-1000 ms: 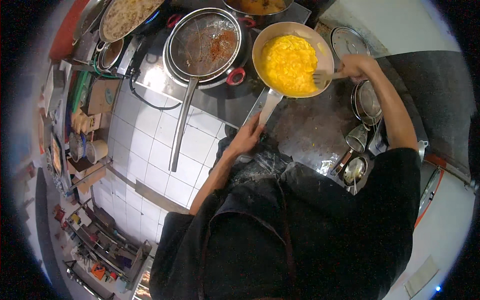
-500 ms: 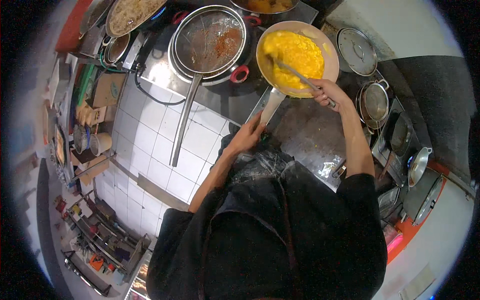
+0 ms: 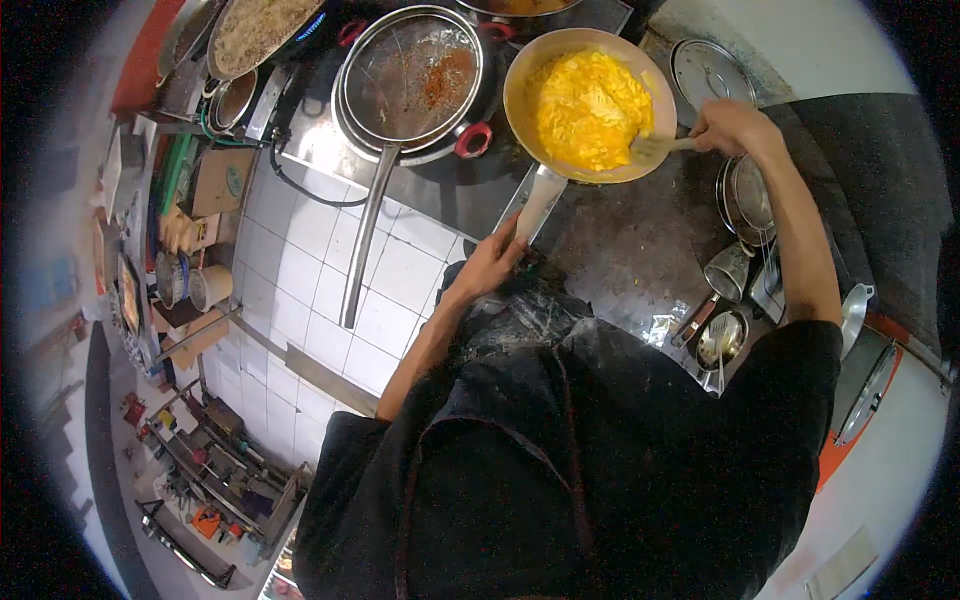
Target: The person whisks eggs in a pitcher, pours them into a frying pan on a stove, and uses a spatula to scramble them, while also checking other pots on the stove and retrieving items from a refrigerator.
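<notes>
My left hand [image 3: 492,262] is wrapped round the pale handle of a beige frying pan [image 3: 520,100]. Soft yellow scrambled egg [image 3: 588,105] lies heaped in the middle of the pan. At the pan's right rim, my right hand [image 3: 738,130] grips a spatula [image 3: 655,148] by its handle. The spatula's blade is inside the pan, touching or close to the right edge of the egg.
Left of the pan, a long-handled mesh strainer [image 3: 412,75] rests over a pot with red grips [image 3: 473,140]. A wide pan of frying food [image 3: 262,35] stands far left. A lid [image 3: 712,72], sieves [image 3: 752,190] and ladles [image 3: 722,338] lie to the right.
My right hand has swung right with the spatula, whose blade went from the pan's left side to its right. The egg is gathered into a heap. My left hand stays on the handle.
</notes>
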Demonstrator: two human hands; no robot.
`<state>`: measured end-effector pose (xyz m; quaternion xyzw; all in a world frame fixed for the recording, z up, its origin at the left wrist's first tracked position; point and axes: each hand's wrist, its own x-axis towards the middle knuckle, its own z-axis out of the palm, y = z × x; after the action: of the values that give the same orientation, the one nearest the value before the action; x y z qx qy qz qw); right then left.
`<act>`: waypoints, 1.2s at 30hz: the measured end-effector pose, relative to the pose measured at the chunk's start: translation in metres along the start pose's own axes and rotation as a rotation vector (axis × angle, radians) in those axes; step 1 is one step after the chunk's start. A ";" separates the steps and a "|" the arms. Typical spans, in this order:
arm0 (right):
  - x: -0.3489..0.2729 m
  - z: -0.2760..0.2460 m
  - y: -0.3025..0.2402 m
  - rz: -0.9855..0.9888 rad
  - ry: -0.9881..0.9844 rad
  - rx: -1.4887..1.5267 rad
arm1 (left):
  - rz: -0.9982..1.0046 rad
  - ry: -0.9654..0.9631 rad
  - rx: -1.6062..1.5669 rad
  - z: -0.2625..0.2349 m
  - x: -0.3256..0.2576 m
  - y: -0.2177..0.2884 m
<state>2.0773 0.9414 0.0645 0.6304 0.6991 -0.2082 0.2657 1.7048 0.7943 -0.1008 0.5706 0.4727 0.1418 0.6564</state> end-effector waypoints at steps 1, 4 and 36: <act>-0.002 -0.004 -0.016 -0.036 -0.121 0.039 | 0.050 0.024 -0.011 0.002 -0.001 -0.002; 0.003 0.006 -0.022 -0.086 -0.275 0.184 | 0.097 0.050 -0.010 0.003 -0.002 -0.001; 0.046 0.092 -0.093 0.081 0.032 1.500 | 0.020 -0.011 -0.051 0.006 0.000 0.002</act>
<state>1.9920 0.9081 -0.0403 0.6703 0.3498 -0.6098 -0.2378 1.7107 0.7915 -0.0995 0.5592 0.4595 0.1574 0.6718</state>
